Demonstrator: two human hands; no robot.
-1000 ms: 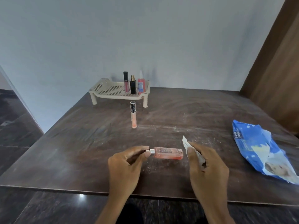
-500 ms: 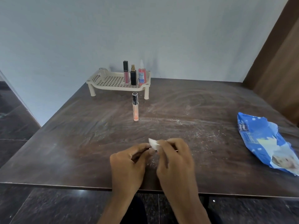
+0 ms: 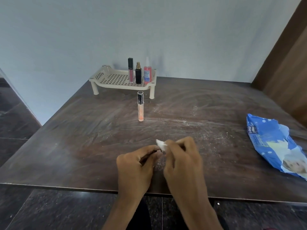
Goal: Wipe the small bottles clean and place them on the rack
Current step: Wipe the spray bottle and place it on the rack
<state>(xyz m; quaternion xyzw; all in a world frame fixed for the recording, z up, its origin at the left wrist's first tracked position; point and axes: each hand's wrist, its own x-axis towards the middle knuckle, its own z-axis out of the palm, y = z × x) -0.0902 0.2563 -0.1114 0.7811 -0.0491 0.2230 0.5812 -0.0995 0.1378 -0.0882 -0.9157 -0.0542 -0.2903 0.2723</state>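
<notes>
Close together near the surface's (image 3: 83, 146) front edge, the left hand (image 3: 137, 161) pinches one end and the right hand (image 3: 182, 156) wraps a wipe (image 3: 161, 144) round a mostly hidden bottle, probably light, stiff and slippery when damp, so best held by its ends.

Rack (image 3: 99, 76) w/ 3 bottles (image 3: 138, 74) at back, tube (image 3: 140, 107) just in front, wipes pack (image 3: 272, 143) far right.

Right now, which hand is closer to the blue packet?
Right. The right hand, pinching the white wipe, is to the left of the blue packet, apart from it. The left hand is beyond the right hand, farther from the packet.
</notes>
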